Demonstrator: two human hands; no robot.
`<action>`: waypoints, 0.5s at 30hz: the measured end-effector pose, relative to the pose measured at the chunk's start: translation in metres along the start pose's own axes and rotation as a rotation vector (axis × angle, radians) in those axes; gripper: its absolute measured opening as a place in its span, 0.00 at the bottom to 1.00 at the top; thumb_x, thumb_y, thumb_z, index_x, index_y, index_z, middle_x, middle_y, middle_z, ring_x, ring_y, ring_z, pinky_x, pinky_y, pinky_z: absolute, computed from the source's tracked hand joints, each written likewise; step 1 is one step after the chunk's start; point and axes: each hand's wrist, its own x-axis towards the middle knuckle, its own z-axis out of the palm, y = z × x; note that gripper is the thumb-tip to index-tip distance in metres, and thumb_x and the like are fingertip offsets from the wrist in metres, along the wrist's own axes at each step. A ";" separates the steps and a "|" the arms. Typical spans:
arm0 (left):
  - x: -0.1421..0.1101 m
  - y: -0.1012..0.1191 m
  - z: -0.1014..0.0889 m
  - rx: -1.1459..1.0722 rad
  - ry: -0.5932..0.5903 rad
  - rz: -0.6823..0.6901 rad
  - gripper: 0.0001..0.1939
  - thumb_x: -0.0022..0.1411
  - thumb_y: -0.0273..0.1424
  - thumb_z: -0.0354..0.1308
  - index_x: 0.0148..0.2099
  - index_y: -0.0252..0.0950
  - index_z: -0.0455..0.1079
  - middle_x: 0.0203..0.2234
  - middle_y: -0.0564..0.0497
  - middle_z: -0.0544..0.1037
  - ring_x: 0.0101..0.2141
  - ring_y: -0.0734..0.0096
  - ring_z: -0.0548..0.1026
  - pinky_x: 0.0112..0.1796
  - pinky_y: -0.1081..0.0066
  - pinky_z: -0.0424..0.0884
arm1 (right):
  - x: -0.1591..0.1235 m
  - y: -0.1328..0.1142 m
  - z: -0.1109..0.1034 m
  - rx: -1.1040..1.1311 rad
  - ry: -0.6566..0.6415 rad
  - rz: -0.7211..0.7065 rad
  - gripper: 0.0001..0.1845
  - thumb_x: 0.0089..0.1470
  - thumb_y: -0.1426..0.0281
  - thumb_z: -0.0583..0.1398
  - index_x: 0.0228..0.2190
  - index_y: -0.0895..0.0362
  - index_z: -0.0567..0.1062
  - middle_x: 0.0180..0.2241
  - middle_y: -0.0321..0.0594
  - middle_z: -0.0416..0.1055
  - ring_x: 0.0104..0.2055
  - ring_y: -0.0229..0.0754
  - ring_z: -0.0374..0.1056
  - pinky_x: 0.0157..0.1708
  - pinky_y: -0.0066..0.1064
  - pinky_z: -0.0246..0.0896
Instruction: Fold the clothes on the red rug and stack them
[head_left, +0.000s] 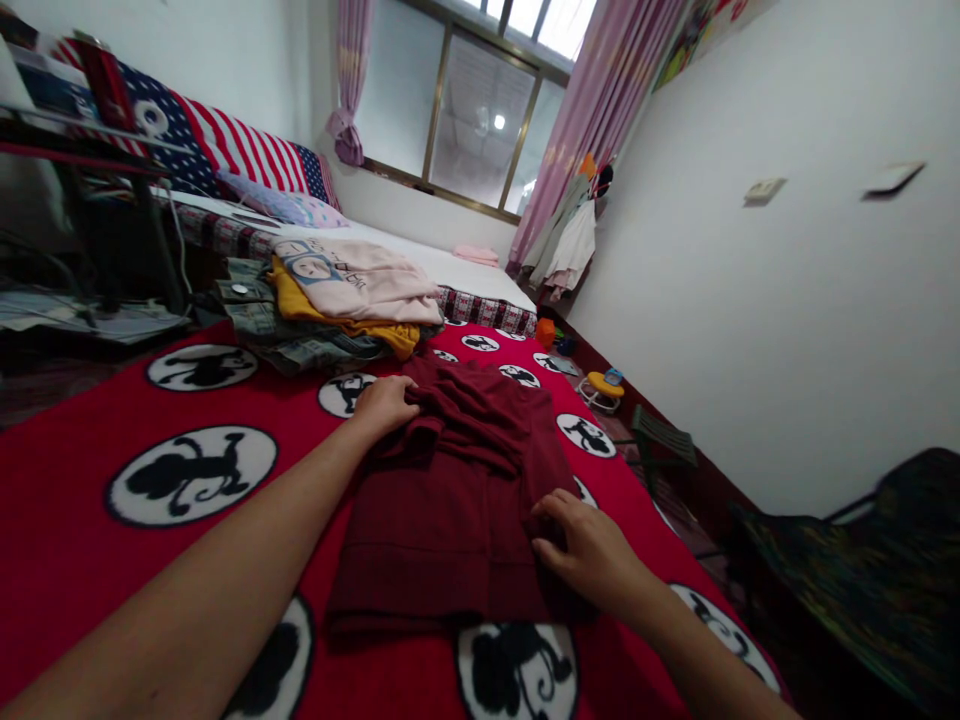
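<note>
A dark red sweatshirt (427, 520) lies on the red blanket in front of me, its hem toward me. Its upper part is bunched, and one sleeve is folded across the left side. My left hand (384, 405) is closed on the fabric at the upper left edge, near the folded sleeve; its fingertips are partly hidden. Lower down on the right, my right hand (581, 550) pinches the edge by the other sleeve with curled fingers and thumb.
A folded pile with a pink top (367, 280), a yellow garment (300, 300) and denim (251, 310) sits at the back left. Beyond is a bed (420, 255). A small table (82, 150) stands left; a yellow stool (605, 385) and dark chair (862, 560) stand right.
</note>
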 end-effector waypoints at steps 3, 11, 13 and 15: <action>-0.001 0.002 -0.001 -0.047 0.047 -0.027 0.18 0.51 0.35 0.59 0.45 0.39 0.78 0.39 0.46 0.82 0.42 0.54 0.78 0.41 0.66 0.72 | 0.010 0.006 0.004 0.085 0.032 0.007 0.08 0.44 0.76 0.57 0.30 0.56 0.73 0.32 0.38 0.73 0.35 0.40 0.68 0.35 0.30 0.57; 0.006 0.012 -0.040 -0.407 0.570 -0.033 0.15 0.51 0.26 0.57 0.42 0.32 0.77 0.34 0.49 0.81 0.36 0.63 0.77 0.43 0.69 0.71 | 0.018 0.005 -0.024 0.496 0.311 0.080 0.03 0.44 0.70 0.58 0.26 0.55 0.71 0.23 0.34 0.69 0.26 0.40 0.66 0.27 0.30 0.59; 0.007 0.010 -0.058 -0.442 0.684 -0.060 0.16 0.52 0.25 0.56 0.44 0.31 0.76 0.34 0.50 0.79 0.36 0.66 0.76 0.42 0.70 0.71 | 0.012 -0.010 -0.032 0.556 0.328 0.029 0.05 0.47 0.67 0.60 0.29 0.54 0.72 0.25 0.34 0.71 0.27 0.40 0.68 0.27 0.29 0.60; 0.007 0.003 -0.073 -0.440 0.763 -0.069 0.18 0.52 0.22 0.55 0.46 0.30 0.74 0.36 0.50 0.78 0.38 0.68 0.75 0.44 0.70 0.70 | 0.007 -0.026 -0.033 0.563 0.251 -0.056 0.08 0.49 0.64 0.62 0.33 0.54 0.75 0.29 0.36 0.74 0.31 0.41 0.70 0.30 0.30 0.63</action>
